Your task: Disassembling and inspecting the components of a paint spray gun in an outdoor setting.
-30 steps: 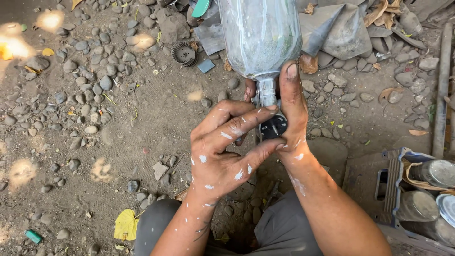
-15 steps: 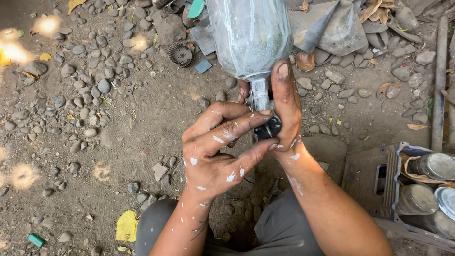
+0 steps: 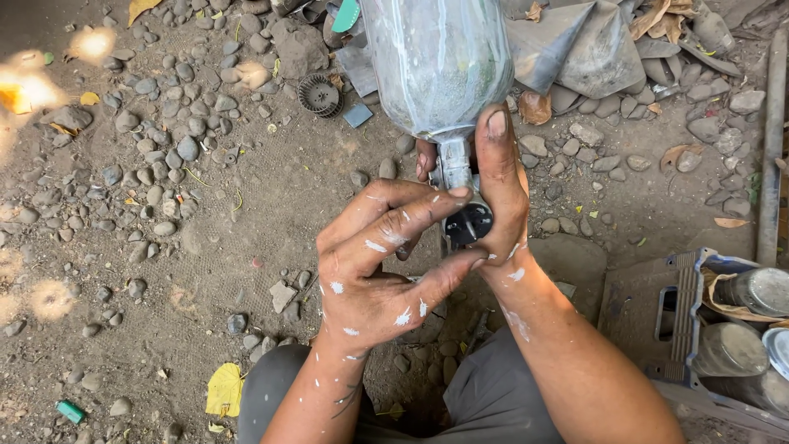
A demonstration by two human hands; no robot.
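Gripping spray gun (image 3: 460,177); both hands (image 3: 386,263)

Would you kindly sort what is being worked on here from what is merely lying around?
In hand: left hand; right hand; paint-streaked metal cup; black round knob.
Lying about: small black fan wheel; yellow leaf; tins in grey crate; pebbles.

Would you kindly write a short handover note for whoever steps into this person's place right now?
Right hand: wrapped around the metal neck of the paint-streaked clear container, thumb up on its shoulder.
Left hand: fingertips and thumb pinch the black round knob at the lower end of the neck.
The container is held off the gravel ground. Cans sit in a crate at the right.
Done or left: knob in place; cannot tell whether it is tightened or loosened.
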